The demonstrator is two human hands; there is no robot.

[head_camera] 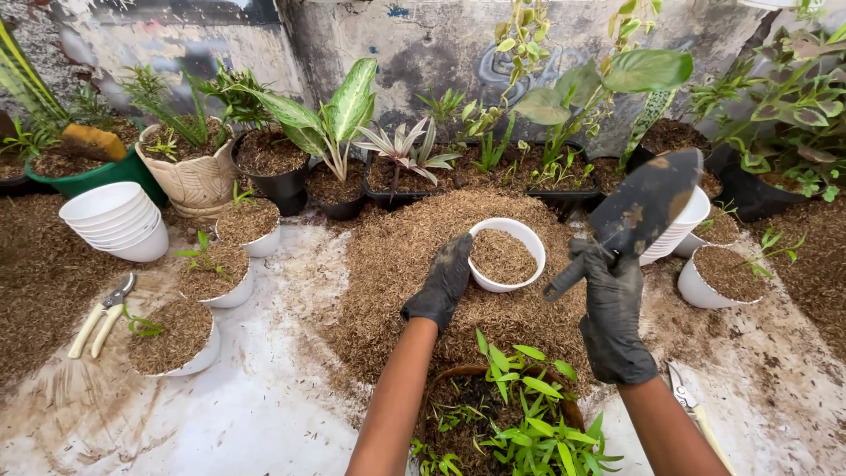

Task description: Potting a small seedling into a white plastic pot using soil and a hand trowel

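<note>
My left hand (441,284) grips the rim of a white pot (506,255) sitting on the mulch heap (388,264), already about full. My right hand (610,304) is closed round a trowel (636,211), blade raised, seemingly empty. 3 filled pots (176,335) sit left with seedlings; empty stack (119,220) remains. Shears (692,405) partly cut off.

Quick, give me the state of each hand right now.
Left hand: closed on the rim of the white pot filled with brown mix.
Right hand: closed around the handle of the trowel, blade raised.
</note>
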